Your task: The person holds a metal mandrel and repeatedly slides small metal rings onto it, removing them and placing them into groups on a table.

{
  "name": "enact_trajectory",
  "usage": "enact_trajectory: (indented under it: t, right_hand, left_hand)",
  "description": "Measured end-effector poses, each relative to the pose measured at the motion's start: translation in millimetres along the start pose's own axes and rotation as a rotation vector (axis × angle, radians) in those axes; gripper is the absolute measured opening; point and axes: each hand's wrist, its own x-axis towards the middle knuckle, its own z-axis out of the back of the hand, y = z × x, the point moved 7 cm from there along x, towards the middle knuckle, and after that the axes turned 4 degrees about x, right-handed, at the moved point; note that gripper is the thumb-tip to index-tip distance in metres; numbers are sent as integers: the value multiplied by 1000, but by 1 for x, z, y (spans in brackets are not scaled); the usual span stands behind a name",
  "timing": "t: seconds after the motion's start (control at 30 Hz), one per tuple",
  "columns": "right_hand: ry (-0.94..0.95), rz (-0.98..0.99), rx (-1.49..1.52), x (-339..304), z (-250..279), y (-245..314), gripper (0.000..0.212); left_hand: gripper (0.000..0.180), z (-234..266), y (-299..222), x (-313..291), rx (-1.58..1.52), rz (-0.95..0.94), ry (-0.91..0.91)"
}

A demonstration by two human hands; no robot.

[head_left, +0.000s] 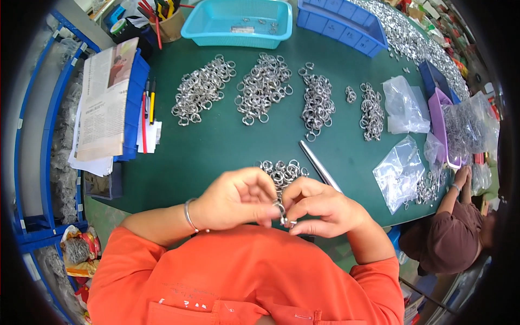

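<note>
Close to my chest, my left hand [235,196] pinches a small silver metal ring [280,208] between thumb and fingertips. My right hand [325,210] is curled just beside it, with a tiny metal piece [293,223] at the thumb tip; its exact kind is too small to make out. Directly beyond both hands lies a loose pile of silver metal rings [283,172], partly covered by my fingers. To the right of that pile, a long silver tweezers-like tool [319,165] rests on the green table [216,149].
Several heaps of rings [265,81] line the table's middle. Behind them stand a turquoise basket [238,40] and a blue bin [344,27]. Clear plastic bags [400,168] lie at right, near a purple basket [437,111]. Another person [449,235] sits at the right edge.
</note>
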Motion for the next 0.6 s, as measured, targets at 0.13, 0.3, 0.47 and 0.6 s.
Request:
enact_trajectory:
  t: [0.13, 0.3, 0.47, 0.6]
  right_hand:
    - [-180, -121, -41, -13, 7, -13, 14]
    - [-262, -138, -23, -20, 9, -18, 16]
    - [-258, -150, -138, -23, 4, -19, 17]
    - [-268, -199, -169, -24, 3, -19, 17]
  left_hand:
    - [16, 11, 8, 2, 25, -86, -55]
    - [19, 7, 10, 6, 121, -73, -66]
    - [21, 6, 11, 6, 296, -134, -42]
    - [14, 8, 14, 7, 268, -226, -128]
